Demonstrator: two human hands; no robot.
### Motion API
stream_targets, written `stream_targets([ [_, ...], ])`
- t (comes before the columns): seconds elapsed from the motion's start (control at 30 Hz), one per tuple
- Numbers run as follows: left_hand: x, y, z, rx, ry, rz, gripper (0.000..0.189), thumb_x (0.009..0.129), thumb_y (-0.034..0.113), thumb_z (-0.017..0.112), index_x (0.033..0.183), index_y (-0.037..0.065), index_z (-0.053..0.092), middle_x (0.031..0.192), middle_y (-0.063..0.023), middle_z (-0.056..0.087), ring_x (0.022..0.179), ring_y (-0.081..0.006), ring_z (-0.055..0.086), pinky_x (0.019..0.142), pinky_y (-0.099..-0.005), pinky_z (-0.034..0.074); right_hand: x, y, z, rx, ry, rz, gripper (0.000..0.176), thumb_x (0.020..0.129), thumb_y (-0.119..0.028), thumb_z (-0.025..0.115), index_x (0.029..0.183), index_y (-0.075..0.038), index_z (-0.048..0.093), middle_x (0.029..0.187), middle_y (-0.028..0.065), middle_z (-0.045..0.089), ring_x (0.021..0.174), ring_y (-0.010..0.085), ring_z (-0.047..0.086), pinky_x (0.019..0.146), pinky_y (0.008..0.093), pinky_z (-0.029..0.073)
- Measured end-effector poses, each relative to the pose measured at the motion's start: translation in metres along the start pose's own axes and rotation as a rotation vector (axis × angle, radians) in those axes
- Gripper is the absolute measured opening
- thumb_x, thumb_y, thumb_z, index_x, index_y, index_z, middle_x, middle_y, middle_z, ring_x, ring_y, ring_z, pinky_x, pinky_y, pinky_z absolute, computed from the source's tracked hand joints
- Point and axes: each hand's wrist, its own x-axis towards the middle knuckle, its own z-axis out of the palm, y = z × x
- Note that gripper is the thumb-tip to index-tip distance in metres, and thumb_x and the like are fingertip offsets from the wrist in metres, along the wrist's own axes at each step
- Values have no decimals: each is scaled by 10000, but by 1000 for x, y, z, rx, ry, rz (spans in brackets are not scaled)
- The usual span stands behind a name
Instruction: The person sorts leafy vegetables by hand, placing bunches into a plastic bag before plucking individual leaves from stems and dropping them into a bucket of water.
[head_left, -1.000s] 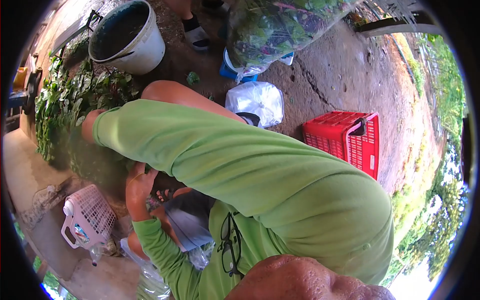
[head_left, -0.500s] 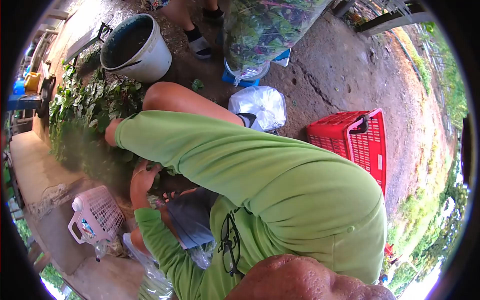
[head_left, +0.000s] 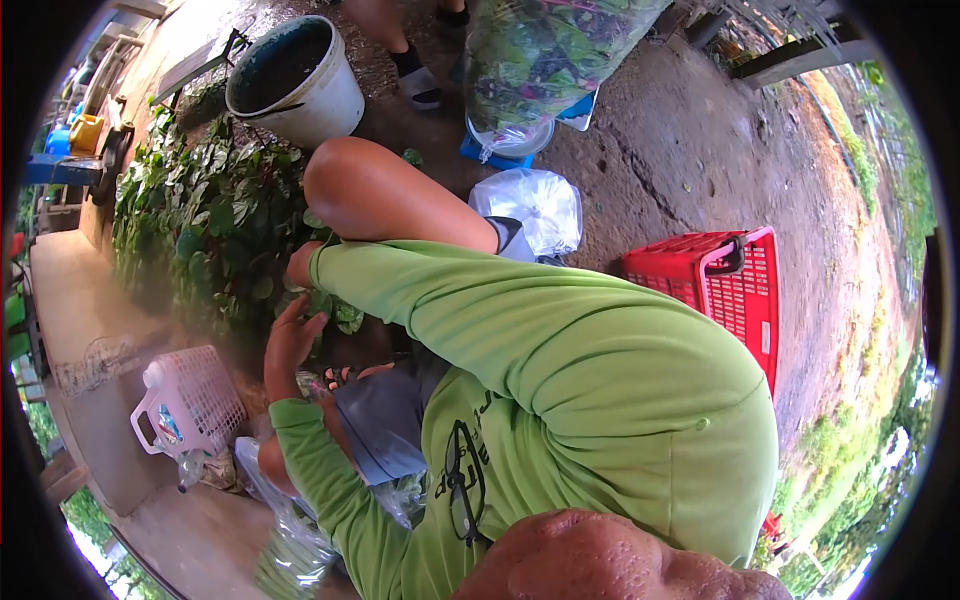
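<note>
My right hand (head_left: 302,264), at the end of a green sleeve, is closed at the edge of a heap of leafy green stems (head_left: 215,215). Leaves (head_left: 347,317) on stems hang just beneath it; its fingertips are hidden. Close below, my left hand (head_left: 290,342) has its thumb and fingers apart beside those leaves. Whether it touches them is hard to see. Both hands are in front of my bent knees.
A white bucket (head_left: 318,100) stands beyond the heap. A pink basket (head_left: 205,400) holding bottles is at lower left. A red crate (head_left: 742,290), a white plastic bag (head_left: 535,212) and a large clear bag of leaves (head_left: 550,70) are to the right. Another person's foot (head_left: 418,88) shows at the top.
My right hand has drawn back from the heap toward my left hand, bringing leaves with it. My left hand's fingers have spread. The whole view has shifted slightly.
</note>
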Motion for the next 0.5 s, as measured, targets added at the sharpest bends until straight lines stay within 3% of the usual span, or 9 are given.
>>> stream_targets([
  [0.13,-8,-1,3,29,21,47,622,851,268,733,1364,-7,513,1252,-194,633,1114,-271,632,919,-351,493,3,-1,9,35,41,-38,290,844,-205,614,1089,-112,738,1161,110,699,1085,322,668,786,516,572],
  [0.23,-13,9,4,259,69,166,602,836,325,714,1329,18,557,1225,-198,650,1134,-331,628,964,-397,479,18,1,32,24,119,-2,234,830,-193,612,988,-92,750,1052,115,725,988,308,702,748,478,583],
  [0.3,-6,-4,11,318,101,124,546,836,335,688,1289,45,597,1213,-213,645,1150,-372,601,971,-428,477,24,5,46,-26,101,-6,234,820,-174,613,984,-72,744,1019,154,723,956,323,707,781,466,579],
  [0.37,-6,17,16,379,45,53,394,832,289,640,1140,48,687,1100,-219,679,1063,-378,640,921,-442,504,29,12,58,21,27,36,228,803,-137,616,972,-46,739,1027,183,712,963,343,701,799,455,577],
  [0.43,16,12,33,445,-110,-31,365,823,261,650,1074,0,692,1124,-243,659,1087,-380,622,920,-447,494,30,22,72,-3,11,1,232,806,-141,617,978,-40,737,1038,199,705,976,358,692,810,468,572],
  [0.47,36,-14,57,427,-72,-7,337,812,252,639,1032,5,708,1117,-231,666,1075,-377,629,895,-451,506,33,27,80,-34,-19,-14,233,808,-141,616,977,-34,735,1040,207,703,977,365,689,814,471,571],
  [0.5,36,-11,76,414,24,-51,275,803,148,567,991,33,733,1085,-229,678,1040,-379,657,850,-468,536,26,27,75,-29,-45,-36,234,810,-141,613,975,-24,732,1040,214,699,977,373,686,815,471,569],
])
